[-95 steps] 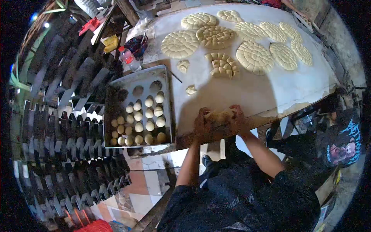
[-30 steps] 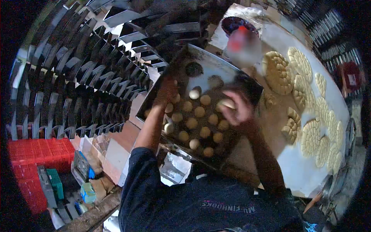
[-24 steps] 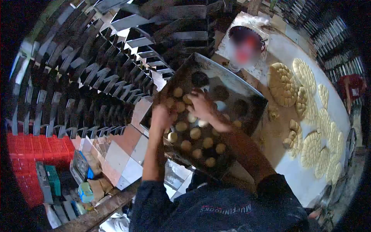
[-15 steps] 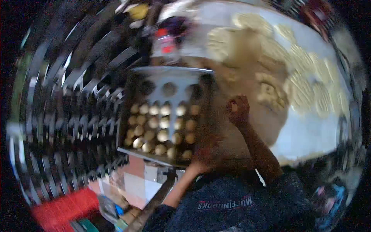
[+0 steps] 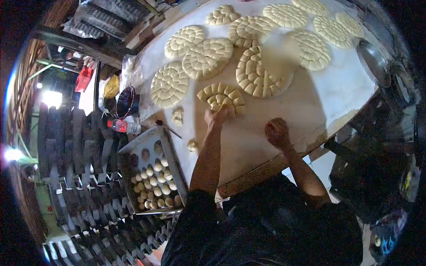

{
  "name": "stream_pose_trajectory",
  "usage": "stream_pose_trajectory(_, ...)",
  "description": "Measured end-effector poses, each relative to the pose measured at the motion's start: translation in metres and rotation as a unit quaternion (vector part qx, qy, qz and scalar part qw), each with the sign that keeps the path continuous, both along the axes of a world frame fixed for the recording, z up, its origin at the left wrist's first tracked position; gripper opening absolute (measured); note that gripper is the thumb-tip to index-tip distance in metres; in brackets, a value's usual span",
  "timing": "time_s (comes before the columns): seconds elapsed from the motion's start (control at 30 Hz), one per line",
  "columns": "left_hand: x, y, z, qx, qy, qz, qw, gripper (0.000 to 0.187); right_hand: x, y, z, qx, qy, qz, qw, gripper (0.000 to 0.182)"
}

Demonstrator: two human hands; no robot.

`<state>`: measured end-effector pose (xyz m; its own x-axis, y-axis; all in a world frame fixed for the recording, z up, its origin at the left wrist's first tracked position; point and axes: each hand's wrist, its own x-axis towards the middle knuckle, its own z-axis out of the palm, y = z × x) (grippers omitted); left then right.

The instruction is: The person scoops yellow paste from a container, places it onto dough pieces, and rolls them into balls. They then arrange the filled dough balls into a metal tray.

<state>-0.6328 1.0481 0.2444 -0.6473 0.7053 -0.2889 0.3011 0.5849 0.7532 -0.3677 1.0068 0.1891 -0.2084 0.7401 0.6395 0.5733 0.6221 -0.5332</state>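
Observation:
My left hand [image 5: 216,116] is at the near edge of a fan-shaped, partly used round of cut dough [image 5: 224,96], its fingers closed on a dough piece there. My right hand [image 5: 276,131] is curled into a fist over bare tabletop, to the right of that dough; whatever is inside the fingers is hidden. To the left of my left forearm stands a metal tray [image 5: 174,162] with rows of small dough balls [image 5: 153,181]. A small dough lump [image 5: 177,116] and a smaller dough scrap [image 5: 192,146] lie between the tray and the cut dough.
Several scored dough rounds [image 5: 207,58] cover the far part of the pale table [image 5: 346,95]. Beyond the tray's far end lies a bottle with a red cap [image 5: 124,127]. Dark stacked trays [image 5: 84,155] fill the left side. A round metal pan [image 5: 373,62] sits at the right edge.
The view has turned, so the tray now appears lower left. My left hand has gone from the tray's edge to the cut dough. My right hand stays curled above the table.

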Motion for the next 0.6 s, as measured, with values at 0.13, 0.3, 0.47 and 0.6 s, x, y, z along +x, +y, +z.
stream_pose_trajectory(0.13, -0.015, -0.059, -0.013, 0.224, -0.275, 0.009, 0.935, 0.043, 0.007, -0.001, 0.02, -0.106, 0.031, 0.032, 0.993, 0.015)
stream_pose_trajectory(0.3, -0.01, -0.152, -0.061, 0.282, -0.112, 0.037, 0.952, 0.043, 0.005, -0.013, 0.034, -0.177, 0.094, 0.029, 0.979, 0.022)
stream_pose_trajectory(0.47, -0.008, -0.245, -0.033, 0.312, -0.352, 0.013, 0.882, 0.029, -0.048, -0.032, -0.057, 0.101, -0.051, 0.176, 0.978, 0.029)
stream_pose_trajectory(0.6, -0.02, -0.252, -0.012, 0.182, -0.618, 0.087, 0.76, 0.024, -0.152, -0.147, 0.036, -0.167, 0.013, 0.233, 0.958, 0.038)
